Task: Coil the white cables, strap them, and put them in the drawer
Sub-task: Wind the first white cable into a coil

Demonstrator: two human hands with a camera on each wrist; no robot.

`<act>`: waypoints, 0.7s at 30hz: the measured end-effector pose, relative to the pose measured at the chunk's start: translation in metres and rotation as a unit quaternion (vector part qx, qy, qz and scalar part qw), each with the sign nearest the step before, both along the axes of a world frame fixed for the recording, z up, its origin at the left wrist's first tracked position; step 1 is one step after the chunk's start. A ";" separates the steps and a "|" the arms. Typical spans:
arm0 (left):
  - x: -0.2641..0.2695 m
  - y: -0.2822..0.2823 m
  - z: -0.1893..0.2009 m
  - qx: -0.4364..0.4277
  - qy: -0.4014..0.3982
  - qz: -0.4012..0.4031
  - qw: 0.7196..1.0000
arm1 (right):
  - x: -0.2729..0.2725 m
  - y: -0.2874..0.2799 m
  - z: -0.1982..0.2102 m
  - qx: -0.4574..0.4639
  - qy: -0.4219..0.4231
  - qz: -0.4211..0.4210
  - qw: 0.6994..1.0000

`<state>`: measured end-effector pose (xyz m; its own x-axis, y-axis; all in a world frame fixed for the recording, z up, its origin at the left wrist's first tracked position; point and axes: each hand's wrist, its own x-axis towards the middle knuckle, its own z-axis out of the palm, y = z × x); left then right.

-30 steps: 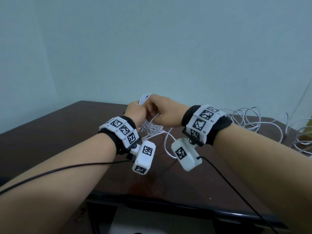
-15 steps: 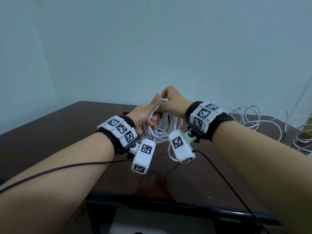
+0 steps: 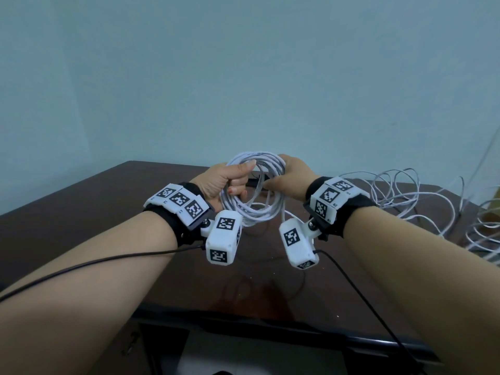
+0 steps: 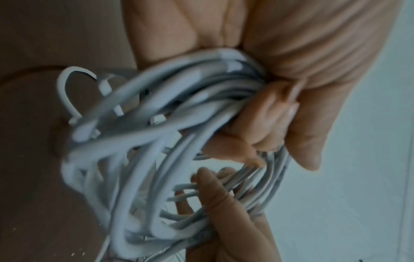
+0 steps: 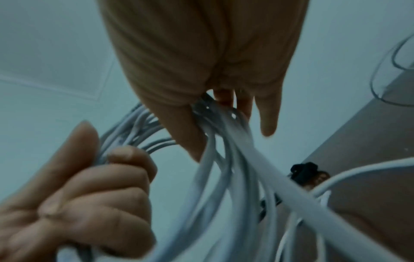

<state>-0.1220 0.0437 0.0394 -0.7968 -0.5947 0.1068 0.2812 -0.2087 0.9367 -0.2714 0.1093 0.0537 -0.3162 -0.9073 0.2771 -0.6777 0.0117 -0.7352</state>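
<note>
A coil of white cable [image 3: 254, 212] hangs in the air above the dark brown table [image 3: 81, 212], spread into a round loop. My left hand [image 3: 238, 182] grips the coil's left side, fingers and thumb curled round the strands [image 4: 179, 109]. On the coil's right side my right hand [image 3: 278, 174] holds the strands between thumb and fingers [image 5: 224, 127]. In the right wrist view, the left hand's fist [image 5: 89, 195] shows at the lower left around the bundle. One cable runs from the coil down to the right.
Loose white cables [image 3: 405, 190] sprawl over the table's right side, with more loops at the far right edge [image 3: 484, 234]. A small black object [image 5: 304, 168] lies on the table behind the coil. A pale opening [image 3: 243, 355] shows under the table's front edge.
My hands have drawn apart, and the bunched cable has spread into a wide round coil. The right hand has shifted from the top of the bundle to its right side.
</note>
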 end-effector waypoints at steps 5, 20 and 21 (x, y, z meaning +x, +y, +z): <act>0.002 0.003 0.003 0.002 0.000 0.006 1.000 | -0.002 -0.003 -0.004 0.012 -0.046 0.052 0.998; 0.002 -0.001 0.002 0.012 0.035 0.051 0.998 | 0.002 -0.004 -0.003 -0.105 -0.112 0.048 0.987; 0.001 0.000 0.002 0.004 0.026 0.054 0.998 | 0.002 -0.003 -0.002 -0.110 -0.096 0.043 0.988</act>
